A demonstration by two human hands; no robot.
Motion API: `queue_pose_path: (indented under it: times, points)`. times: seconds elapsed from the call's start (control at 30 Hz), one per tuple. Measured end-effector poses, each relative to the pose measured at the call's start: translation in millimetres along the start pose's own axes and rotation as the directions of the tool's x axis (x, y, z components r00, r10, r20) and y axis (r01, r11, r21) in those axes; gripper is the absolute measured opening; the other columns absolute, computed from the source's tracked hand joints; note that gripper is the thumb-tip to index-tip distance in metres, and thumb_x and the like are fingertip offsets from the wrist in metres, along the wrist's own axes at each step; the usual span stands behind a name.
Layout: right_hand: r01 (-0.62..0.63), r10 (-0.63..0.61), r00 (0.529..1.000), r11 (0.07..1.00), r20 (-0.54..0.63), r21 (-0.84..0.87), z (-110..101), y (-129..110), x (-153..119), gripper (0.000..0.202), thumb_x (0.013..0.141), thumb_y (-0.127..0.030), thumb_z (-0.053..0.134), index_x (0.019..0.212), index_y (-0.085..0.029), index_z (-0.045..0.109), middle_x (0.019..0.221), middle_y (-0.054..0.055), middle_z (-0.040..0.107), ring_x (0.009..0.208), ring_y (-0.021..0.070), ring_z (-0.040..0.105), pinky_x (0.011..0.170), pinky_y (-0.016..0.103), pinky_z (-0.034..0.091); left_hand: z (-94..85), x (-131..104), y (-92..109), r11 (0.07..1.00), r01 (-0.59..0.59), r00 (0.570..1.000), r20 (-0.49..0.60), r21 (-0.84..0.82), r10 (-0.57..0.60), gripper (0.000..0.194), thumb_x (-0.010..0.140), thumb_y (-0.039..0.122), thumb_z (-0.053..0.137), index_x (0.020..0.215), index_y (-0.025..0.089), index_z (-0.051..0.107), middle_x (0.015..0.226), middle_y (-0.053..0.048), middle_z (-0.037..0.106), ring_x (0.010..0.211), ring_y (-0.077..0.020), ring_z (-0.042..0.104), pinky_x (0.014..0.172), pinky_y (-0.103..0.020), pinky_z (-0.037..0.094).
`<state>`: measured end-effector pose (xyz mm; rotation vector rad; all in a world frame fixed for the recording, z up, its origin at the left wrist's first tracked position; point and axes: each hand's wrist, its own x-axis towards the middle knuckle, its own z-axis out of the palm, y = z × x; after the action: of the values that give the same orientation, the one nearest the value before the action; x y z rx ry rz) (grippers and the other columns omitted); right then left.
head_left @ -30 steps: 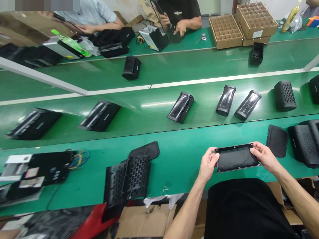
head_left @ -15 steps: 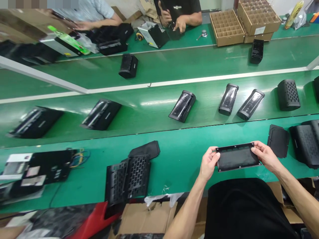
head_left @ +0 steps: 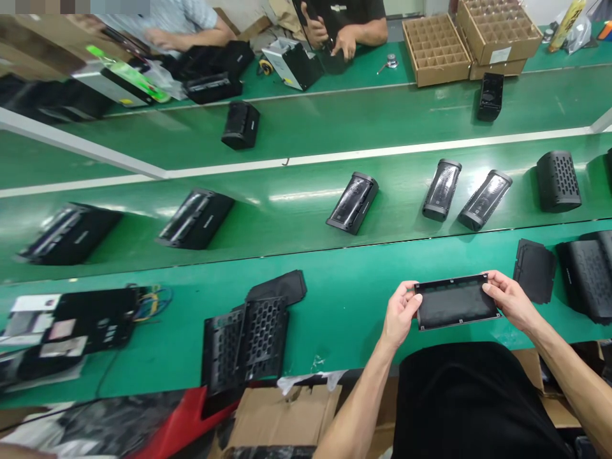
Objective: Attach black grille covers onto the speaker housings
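Observation:
Between my two hands is a black rectangular panel [head_left: 458, 302] with a raised rim and small pale tabs along its edges, held level above the green bench. My left hand [head_left: 403, 311] grips its left end, thumb on top of the rim. At the right end, my right hand [head_left: 507, 298] pinches the corner between thumb and fingers. Close to my right hand lies a stack of thin black sheets [head_left: 534, 271]. Honeycomb-patterned black panels [head_left: 262, 338] lean together on the bench to the left, by more black sheets [head_left: 282, 287].
Beyond the bench, a green conveyor carries black speaker-like units [head_left: 352, 203]; a farther one carries a few more [head_left: 241, 125]. Black housings [head_left: 586, 277] stand at the right. Divided cardboard trays [head_left: 437, 51] and two people's hands are across the line. Cardboard boxes [head_left: 282, 417] sit below the bench.
Units on the near conveyor have shifted slightly right, while those on the far one have shifted slightly left. My hands and the panel look almost unmoved.

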<state>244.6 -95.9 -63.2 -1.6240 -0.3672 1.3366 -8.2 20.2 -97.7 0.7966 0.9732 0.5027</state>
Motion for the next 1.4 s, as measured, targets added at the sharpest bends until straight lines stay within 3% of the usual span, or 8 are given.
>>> queue_pose_path:
  times: [0.27, 0.57, 0.77, 1.1, 1.17, 1.3, 1.4]
  points:
    - [0.128, -0.129, 0.992, 0.985, -0.001, -0.113, -6.4, -2.6, -5.7, 0.043, 0.08, -0.059, 0.083, 0.11, -0.028, 0.073, 0.087, 0.001, 0.058, 0.08, 0.0207, 0.051, 0.07, 0.03, 0.043, 0.4, -12.9, 15.7, 0.981, -0.174, 0.984, 0.046, 0.088, 0.171, 0.05, 0.08, 0.054, 0.081, 0.112, 0.019, 0.065, 0.093, -0.005, 0.071, 0.085, -0.0195, 0.064, 0.079, -0.03, 0.049]
    - [0.141, -0.141, 0.99, 0.981, 0.007, -0.131, -5.9, -3.5, -4.4, 0.041, 0.084, -0.06, 0.078, 0.111, -0.029, 0.075, 0.083, 0.001, 0.053, 0.077, 0.021, 0.048, 0.068, 0.03, 0.043, -1.4, -14.2, 15.1, 0.988, -0.143, 0.989, 0.054, 0.054, 0.14, 0.052, 0.079, 0.052, 0.083, 0.114, 0.018, 0.065, 0.09, -0.005, 0.068, 0.078, -0.0169, 0.06, 0.073, -0.028, 0.047]
    - [0.128, -0.129, 0.992, 0.979, -0.001, -0.157, -7.5, -1.4, -0.5, 0.039, 0.082, -0.054, 0.081, 0.111, -0.029, 0.075, 0.088, 0.002, 0.057, 0.08, 0.0214, 0.052, 0.072, 0.03, 0.045, -1.3, -11.7, 14.4, 0.989, -0.138, 0.989, 0.054, 0.054, 0.136, 0.049, 0.079, 0.049, 0.083, 0.114, 0.019, 0.065, 0.092, -0.004, 0.068, 0.077, -0.0154, 0.06, 0.071, -0.026, 0.047]
    - [0.098, -0.1, 0.995, 0.989, -0.014, -0.11, -5.8, -1.0, 3.2, 0.046, 0.078, -0.061, 0.084, 0.11, -0.028, 0.075, 0.086, 0.001, 0.056, 0.077, 0.0199, 0.052, 0.068, 0.029, 0.045, -4.8, -9.5, 12.0, 0.988, -0.143, 0.989, 0.048, 0.065, 0.14, 0.055, 0.079, 0.057, 0.082, 0.115, 0.018, 0.067, 0.094, -0.005, 0.068, 0.077, -0.0163, 0.059, 0.07, -0.027, 0.047]
    - [0.037, -0.038, 0.999, 0.999, -0.013, -0.03, -3.5, -1.4, 3.2, 0.048, 0.078, -0.063, 0.084, 0.111, -0.029, 0.075, 0.082, 0.0, 0.055, 0.071, 0.0184, 0.049, 0.062, 0.029, 0.044, -4.5, -7.9, 10.4, 0.993, -0.117, 0.992, 0.038, -0.007, 0.117, 0.057, 0.08, 0.064, 0.079, 0.112, 0.018, 0.068, 0.089, -0.004, 0.067, 0.072, -0.0156, 0.058, 0.064, -0.027, 0.046]
    - [-0.104, 0.104, 0.995, 0.987, 0.004, 0.119, -2.4, 0.9, 7.0, 0.052, 0.077, -0.07, 0.083, 0.106, -0.028, 0.073, 0.073, -0.001, 0.057, 0.06, 0.0174, 0.047, 0.055, 0.029, 0.041, -1.1, -2.9, 12.0, 0.961, 0.069, 0.996, 0.078, -0.269, -0.05, 0.069, 0.079, 0.084, 0.068, 0.106, 0.02, 0.068, 0.077, -0.001, 0.066, 0.056, -0.0145, 0.055, 0.051, -0.026, 0.045]
    - [-0.103, 0.104, 0.995, 0.984, 0.006, 0.146, -2.0, -1.0, 13.1, 0.054, 0.075, -0.07, 0.085, 0.103, -0.026, 0.072, 0.071, -0.002, 0.059, 0.057, 0.0166, 0.049, 0.055, 0.029, 0.041, -1.0, 4.3, 16.1, 0.886, 0.214, 0.973, 0.173, -0.411, -0.155, 0.069, 0.082, 0.086, 0.063, 0.093, 0.019, 0.067, 0.076, -0.003, 0.07, 0.063, -0.0178, 0.064, 0.06, -0.028, 0.052]
